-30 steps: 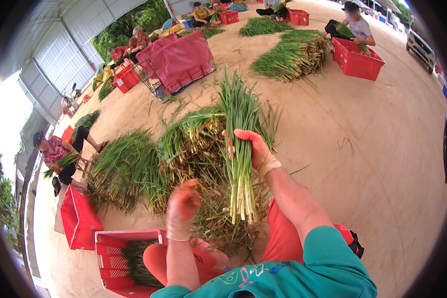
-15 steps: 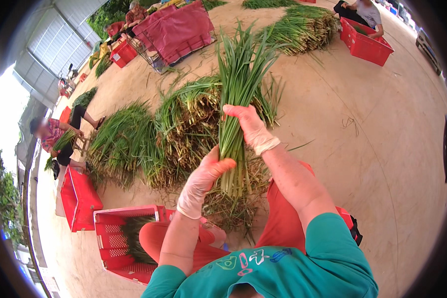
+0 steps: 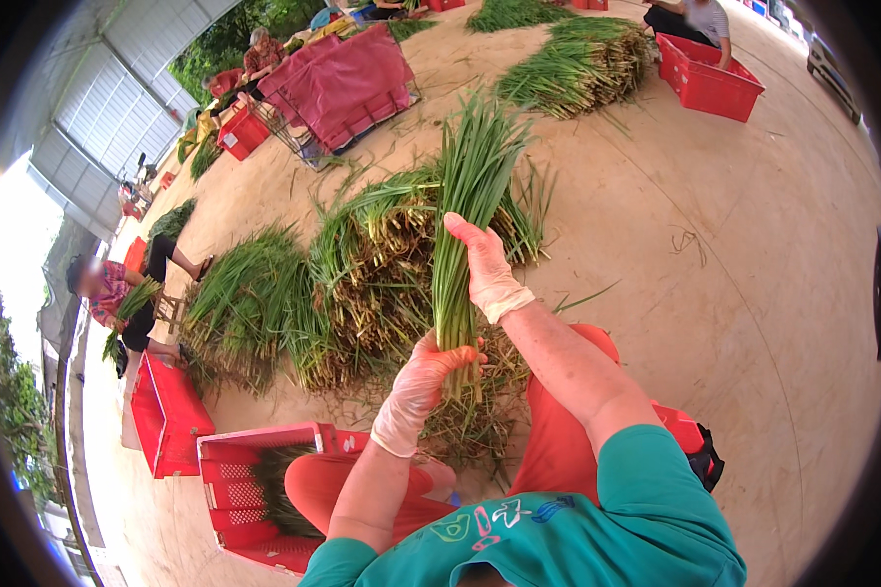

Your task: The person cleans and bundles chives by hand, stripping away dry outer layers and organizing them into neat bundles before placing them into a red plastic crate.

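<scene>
A red crate [image 3: 233, 481] by the person's knee holds a few green stalks, while the gloved left hand [image 3: 423, 377] is closed round the lower end of an upright bunch of greens [image 3: 457, 245] and the gloved right hand [image 3: 485, 266] grips it higher up, above the heap of greens [image 3: 362, 284] on the floor.

Two gloved hands share one upright bunch of long green stalks [image 3: 463, 235]: the left hand [image 3: 431, 367] low, the right hand [image 3: 485, 269] higher. Red slatted plastic crates number about five, counting the near crate [image 3: 235, 479] and the side crate [image 3: 166, 416]; farther ones blur. One magenta cloth [image 3: 343, 78] shows.
</scene>
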Demonstrator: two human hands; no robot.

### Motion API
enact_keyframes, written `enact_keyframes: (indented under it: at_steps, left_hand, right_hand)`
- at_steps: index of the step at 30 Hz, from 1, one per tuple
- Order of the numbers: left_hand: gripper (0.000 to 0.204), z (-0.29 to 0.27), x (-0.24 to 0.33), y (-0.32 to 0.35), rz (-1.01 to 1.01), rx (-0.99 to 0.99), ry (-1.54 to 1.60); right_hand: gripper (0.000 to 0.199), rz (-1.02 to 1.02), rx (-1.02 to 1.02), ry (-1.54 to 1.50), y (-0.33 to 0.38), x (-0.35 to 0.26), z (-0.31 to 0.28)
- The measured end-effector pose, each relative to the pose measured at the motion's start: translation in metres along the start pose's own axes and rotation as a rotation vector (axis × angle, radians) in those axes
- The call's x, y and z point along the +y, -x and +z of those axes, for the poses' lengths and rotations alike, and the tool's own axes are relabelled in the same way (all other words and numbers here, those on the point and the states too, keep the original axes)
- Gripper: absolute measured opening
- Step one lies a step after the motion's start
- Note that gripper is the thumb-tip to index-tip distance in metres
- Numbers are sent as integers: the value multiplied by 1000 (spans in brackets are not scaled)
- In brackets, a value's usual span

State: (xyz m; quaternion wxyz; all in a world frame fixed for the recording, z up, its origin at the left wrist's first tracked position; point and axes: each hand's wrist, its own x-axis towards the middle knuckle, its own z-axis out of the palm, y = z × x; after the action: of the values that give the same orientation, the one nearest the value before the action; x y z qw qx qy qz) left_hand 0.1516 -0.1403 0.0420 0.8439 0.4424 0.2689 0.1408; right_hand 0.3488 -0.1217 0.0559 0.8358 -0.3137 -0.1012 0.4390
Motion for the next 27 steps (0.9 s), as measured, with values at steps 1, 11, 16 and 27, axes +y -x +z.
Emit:
enact_keyframes:
  at_steps: [1, 11, 16, 27]
  left_hand:
    - [39, 4, -2, 0, 18, 19, -44]
    - [49, -24, 34, 15, -19, 22, 239]
    - [46, -56, 35, 17, -2, 45, 315]
    - [56, 9, 59, 71, -65, -134, 113]
  right_hand:
    - [26, 25, -30, -22, 1, -1, 2]
    - [48, 110, -55, 322, -3, -33, -4]
    - [49, 176, -432, 662, 3, -64, -14]
    - [96, 562, -834, -88, 25, 6, 8]
